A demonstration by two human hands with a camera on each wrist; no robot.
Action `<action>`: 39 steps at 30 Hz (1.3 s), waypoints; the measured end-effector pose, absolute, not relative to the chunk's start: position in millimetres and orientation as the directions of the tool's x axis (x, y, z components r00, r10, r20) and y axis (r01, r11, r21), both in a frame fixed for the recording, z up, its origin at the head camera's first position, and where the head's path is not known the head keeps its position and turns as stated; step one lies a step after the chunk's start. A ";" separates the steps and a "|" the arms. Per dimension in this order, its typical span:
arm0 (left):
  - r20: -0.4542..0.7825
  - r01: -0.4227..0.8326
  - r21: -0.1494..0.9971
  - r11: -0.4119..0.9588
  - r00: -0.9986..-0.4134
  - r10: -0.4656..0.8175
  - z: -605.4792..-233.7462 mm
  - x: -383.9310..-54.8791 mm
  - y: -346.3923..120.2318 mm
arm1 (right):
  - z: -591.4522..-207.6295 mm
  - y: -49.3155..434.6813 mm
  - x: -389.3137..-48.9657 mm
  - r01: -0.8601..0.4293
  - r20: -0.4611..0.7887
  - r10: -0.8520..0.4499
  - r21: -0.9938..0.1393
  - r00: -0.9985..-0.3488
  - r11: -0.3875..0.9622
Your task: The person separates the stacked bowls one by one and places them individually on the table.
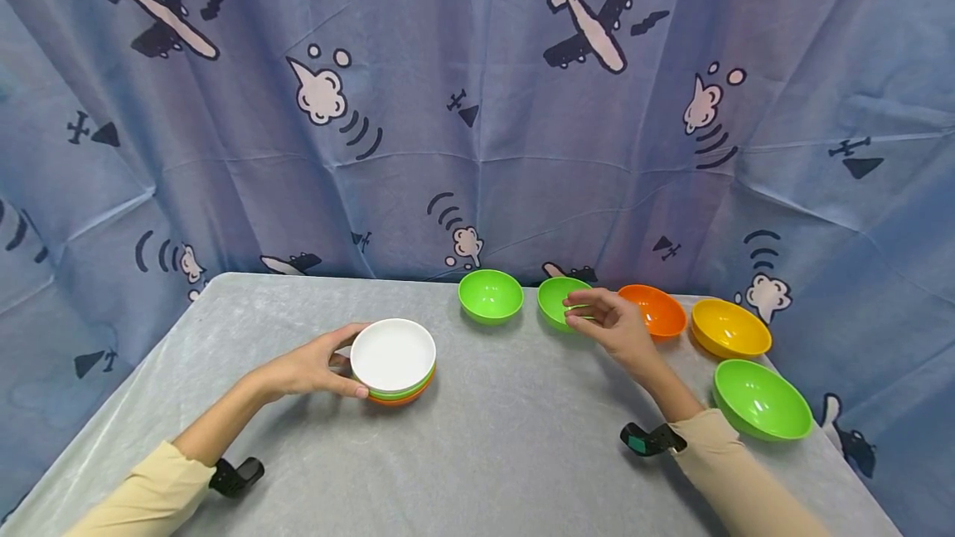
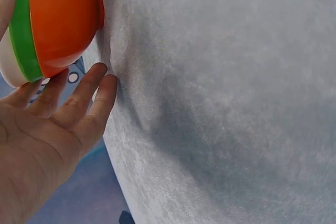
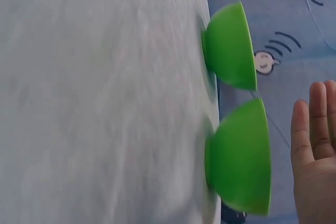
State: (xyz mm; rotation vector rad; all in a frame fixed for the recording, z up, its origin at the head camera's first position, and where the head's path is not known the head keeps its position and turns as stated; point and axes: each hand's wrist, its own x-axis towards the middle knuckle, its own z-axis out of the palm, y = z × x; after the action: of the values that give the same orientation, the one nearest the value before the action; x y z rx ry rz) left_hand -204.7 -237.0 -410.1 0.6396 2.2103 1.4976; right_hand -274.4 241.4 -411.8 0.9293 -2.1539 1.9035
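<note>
My left hand (image 1: pixel 326 365) holds a nested stack of bowls from its left side, thumb at the near side and fingers round the far side. On top is a white bowl (image 1: pixel 393 355), with a green bowl (image 2: pixel 21 30) under it and an orange bowl (image 2: pixel 65 19) at the bottom. My right hand (image 1: pixel 613 326) is raised, its fingers loosely bent and holding nothing. It overlaps the right edge of a small green bowl (image 1: pixel 550 302) in the head view. The right wrist view shows its straight fingers (image 3: pixel 318 124) beyond the green bowl rims.
Another green bowl (image 1: pixel 490 297) stands at the table's back edge. Further right along the edge are an orange bowl (image 1: pixel 658 312), a yellow bowl (image 1: pixel 729 328) and a larger green bowl (image 1: pixel 761 400). A patterned blue curtain (image 1: pixel 477 106) hangs behind the grey-covered table (image 1: pixel 492 454).
</note>
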 end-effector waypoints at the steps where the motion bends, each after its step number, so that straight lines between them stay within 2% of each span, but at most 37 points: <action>1: -0.068 0.148 0.935 0.323 -0.818 0.571 -410.1 -204.7 -237.2 | -412.5 237.3 -275.3 -0.512 0.469 -0.365 -0.859 -0.804 0.026; 11: -0.082 0.133 0.934 0.331 -0.822 0.564 -409.8 -204.6 -237.8 | -414.5 194.4 -275.6 -0.460 0.416 -0.431 -0.888 -0.801 -0.003; 24: -0.071 0.154 0.930 0.334 -0.816 0.573 -410.4 -205.3 -238.0 | -416.9 141.4 -274.2 -0.432 0.415 -0.500 -0.897 -0.760 -0.088; 39: -0.056 0.173 0.924 0.340 -0.820 0.570 -409.2 -204.1 -237.3 | -421.9 100.0 -268.7 -0.336 0.336 -0.596 -0.935 -0.729 -0.116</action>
State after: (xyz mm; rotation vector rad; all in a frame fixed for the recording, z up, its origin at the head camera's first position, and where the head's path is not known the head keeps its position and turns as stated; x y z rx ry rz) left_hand -204.1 -237.3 -409.2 0.6556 2.2402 1.4760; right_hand -268.7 100.0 -421.9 1.1897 -2.2071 2.2064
